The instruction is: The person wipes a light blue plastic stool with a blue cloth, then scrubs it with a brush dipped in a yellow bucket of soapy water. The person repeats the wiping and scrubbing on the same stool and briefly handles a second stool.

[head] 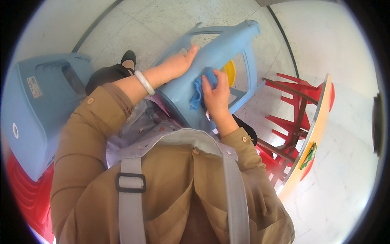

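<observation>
A light blue plastic stool [195, 65] lies tipped on its side across my lap, its legs pointing away from me. My left hand [179, 62], with a pale bangle [144, 82] at the wrist, rests against the stool's far left part, thumb raised; its other fingers are largely hidden. My right hand [217, 88] grips a blue cloth [198, 91] and presses it on the stool's smooth surface. Behind the stool's right opening shows part of a yellow round thing [230, 73], probably a basin or bucket.
Another blue plastic stool [45, 91] stands at the left over stacked red plastic seats [30, 186]. To the right is a wood-coloured tabletop [313, 122] with brown metal legs, red stools [292, 103] and a small green item [309, 156]. White walls flank the speckled tile floor [146, 18].
</observation>
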{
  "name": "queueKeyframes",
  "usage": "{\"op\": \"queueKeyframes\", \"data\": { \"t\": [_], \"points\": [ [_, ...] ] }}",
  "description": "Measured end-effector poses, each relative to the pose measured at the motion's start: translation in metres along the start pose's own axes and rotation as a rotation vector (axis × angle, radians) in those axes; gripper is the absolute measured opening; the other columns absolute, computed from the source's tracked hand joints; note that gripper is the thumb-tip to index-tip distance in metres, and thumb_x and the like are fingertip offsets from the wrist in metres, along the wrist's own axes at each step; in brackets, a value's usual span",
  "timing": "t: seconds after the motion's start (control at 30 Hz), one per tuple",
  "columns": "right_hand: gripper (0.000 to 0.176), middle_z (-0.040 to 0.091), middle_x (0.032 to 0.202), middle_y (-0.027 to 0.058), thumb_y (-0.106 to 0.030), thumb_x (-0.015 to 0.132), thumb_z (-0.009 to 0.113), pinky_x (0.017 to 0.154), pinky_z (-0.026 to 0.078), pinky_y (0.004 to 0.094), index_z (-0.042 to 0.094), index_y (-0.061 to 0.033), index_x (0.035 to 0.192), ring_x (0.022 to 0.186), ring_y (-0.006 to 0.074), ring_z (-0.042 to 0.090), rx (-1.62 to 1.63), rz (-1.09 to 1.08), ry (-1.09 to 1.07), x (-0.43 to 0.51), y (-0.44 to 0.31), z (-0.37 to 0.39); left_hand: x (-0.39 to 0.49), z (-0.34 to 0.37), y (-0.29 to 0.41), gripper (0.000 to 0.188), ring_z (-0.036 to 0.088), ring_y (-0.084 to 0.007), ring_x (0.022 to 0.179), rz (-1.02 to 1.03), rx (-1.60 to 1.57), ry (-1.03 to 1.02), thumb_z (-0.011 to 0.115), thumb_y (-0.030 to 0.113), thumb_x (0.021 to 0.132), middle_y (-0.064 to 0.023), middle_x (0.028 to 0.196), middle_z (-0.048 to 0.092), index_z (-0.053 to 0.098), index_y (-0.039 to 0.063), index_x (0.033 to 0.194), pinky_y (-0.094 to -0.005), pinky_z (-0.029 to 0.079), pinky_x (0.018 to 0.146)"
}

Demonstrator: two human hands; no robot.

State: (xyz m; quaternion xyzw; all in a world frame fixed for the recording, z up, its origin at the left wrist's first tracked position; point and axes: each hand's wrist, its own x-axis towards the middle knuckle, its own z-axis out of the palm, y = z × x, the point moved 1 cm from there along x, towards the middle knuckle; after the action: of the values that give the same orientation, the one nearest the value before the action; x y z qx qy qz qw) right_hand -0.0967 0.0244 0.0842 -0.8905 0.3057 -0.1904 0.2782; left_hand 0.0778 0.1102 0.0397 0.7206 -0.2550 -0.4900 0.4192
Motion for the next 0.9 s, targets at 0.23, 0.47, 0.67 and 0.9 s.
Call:
{"op": "queueKeyframes", "data": {
  "t": [0.23,0.47,0.67,0.9],
  "points": [
    [0.051,0.064,0.126,0.0256,-0.031,0.095,0.072,0.101,0.048,0.0455,0.062,0.0057,0.129,0.116,0.0405,0.061,0.049,0.329,0.327,0.098,0.049,-0.026,-0.011,0.002,0.013,0.106,0.063,-0.0473,0.117,0.127,0.094,-0.093,0.009,0.078,0.099,-0.0331,0.114,0.069,0.072,-0.005,0.118,-0.0468,0.045,0.105],
    [0.037,0.064,0.110,0.0221,-0.009,0.089,0.075,0.093,0.051,0.0439,0.063,0.0015,0.123,0.106,0.0406,0.062,-0.037,-0.178,0.222,-0.001,0.006,0.003,-0.018,-0.009,0.024,0.104,0.061,-0.0464,0.122,0.058,0.035,-0.099,0.019,0.079,0.098,-0.0359,0.118,0.067,0.069,-0.009,0.120,-0.0447,0.044,0.106],
    [0.035,0.063,0.107,0.0202,-0.013,0.093,0.072,0.086,0.050,0.0426,0.064,0.0040,0.123,0.098,0.0372,0.063,-0.130,0.018,0.356,0.042,0.026,-0.011,-0.025,-0.007,0.031,0.101,0.064,-0.0450,0.115,0.111,0.056,-0.171,0.020,0.078,0.099,-0.0345,0.112,0.069,0.071,-0.008,0.115,-0.0442,0.046,0.103],
    [0.034,0.062,0.112,0.0204,-0.013,0.094,0.070,0.089,0.050,0.0447,0.065,0.0033,0.124,0.104,0.0388,0.062,-0.189,0.043,0.341,0.026,0.022,-0.011,-0.016,0.002,0.016,0.098,0.068,-0.0445,0.104,0.193,0.085,-0.118,0.013,0.072,0.102,-0.0284,0.103,0.072,0.075,-0.004,0.107,-0.0463,0.050,0.097]
  ]
}}
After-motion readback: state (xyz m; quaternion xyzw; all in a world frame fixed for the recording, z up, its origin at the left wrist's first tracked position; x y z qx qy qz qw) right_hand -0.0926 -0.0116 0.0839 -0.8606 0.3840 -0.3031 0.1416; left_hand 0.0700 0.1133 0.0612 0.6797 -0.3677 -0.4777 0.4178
